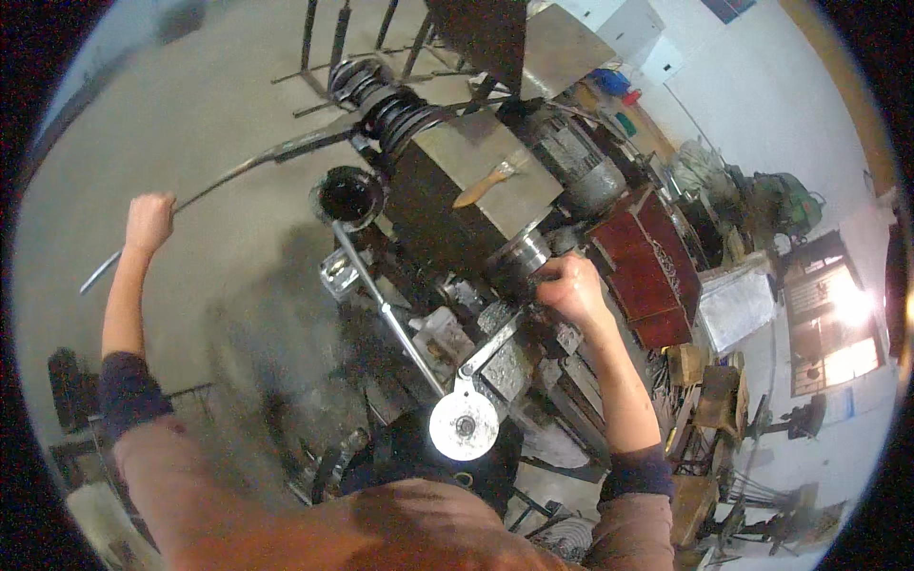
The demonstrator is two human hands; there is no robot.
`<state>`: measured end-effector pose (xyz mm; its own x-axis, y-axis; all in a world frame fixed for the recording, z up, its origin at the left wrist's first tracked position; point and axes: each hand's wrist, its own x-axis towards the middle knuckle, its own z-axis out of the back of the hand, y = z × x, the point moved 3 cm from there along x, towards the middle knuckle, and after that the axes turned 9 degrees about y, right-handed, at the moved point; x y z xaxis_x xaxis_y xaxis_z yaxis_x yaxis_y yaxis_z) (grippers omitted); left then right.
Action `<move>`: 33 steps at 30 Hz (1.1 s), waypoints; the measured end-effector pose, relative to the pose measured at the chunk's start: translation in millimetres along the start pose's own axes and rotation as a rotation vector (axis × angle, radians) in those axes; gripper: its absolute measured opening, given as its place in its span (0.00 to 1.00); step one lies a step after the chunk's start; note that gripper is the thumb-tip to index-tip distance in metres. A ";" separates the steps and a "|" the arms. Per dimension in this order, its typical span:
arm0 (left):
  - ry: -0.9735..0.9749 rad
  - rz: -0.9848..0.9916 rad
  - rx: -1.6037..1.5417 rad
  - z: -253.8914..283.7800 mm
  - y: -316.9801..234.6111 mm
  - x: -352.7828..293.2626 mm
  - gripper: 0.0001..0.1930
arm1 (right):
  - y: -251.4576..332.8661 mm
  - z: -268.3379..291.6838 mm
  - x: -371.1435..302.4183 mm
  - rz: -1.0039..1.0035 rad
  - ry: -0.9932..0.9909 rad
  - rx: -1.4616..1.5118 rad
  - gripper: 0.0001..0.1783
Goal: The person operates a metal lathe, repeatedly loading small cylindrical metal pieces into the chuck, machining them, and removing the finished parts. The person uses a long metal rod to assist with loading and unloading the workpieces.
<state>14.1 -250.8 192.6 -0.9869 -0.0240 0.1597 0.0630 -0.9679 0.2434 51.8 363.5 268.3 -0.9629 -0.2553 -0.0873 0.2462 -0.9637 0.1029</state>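
Note:
My left hand [150, 223] is closed around a long metal lever [233, 174]. The lever slopes up to the stacked dark pulleys [386, 107] at the far end of a lathe-like machine [443, 195]. My right hand [573, 289] is closed against the front of the round metal chuck [521, 257]; whatever its fingers hold is hidden. On the machine's flat top lies a brush [489, 185] with a wooden handle. A jointed metal arm [386, 309] reaches toward me, bearing a white round disc [464, 425] just in front of my body.
Beside the machine sits an electric motor [574, 162]. A dark red box [643, 276] stands to the right of my right hand, with a pale sheet [735, 303] beyond. A black round cup [348, 197] juts out left of the machine. Metal stands [381, 33] rise at the back.

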 end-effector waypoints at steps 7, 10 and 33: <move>-0.077 -0.153 -0.062 -2.8 -17.4 14.8 0.03 | -8.6 -2.1 1.6 -0.015 0.022 -0.051 0.19; -0.017 -0.204 -0.070 6.1 -32.9 14.1 0.03 | -12.8 -6.8 1.3 -0.023 0.019 -0.022 0.17; 0.354 -0.178 -0.568 -144.3 -295.2 -6.7 0.15 | -69.8 7.7 -224.7 -0.186 -0.446 0.195 0.23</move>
<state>-19.3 -1.0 -18.4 -0.9702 0.1603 -0.1815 -0.0967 -0.9436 -0.3168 250.2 488.8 288.3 -0.9523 0.0173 0.3046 0.0825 -0.9465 0.3119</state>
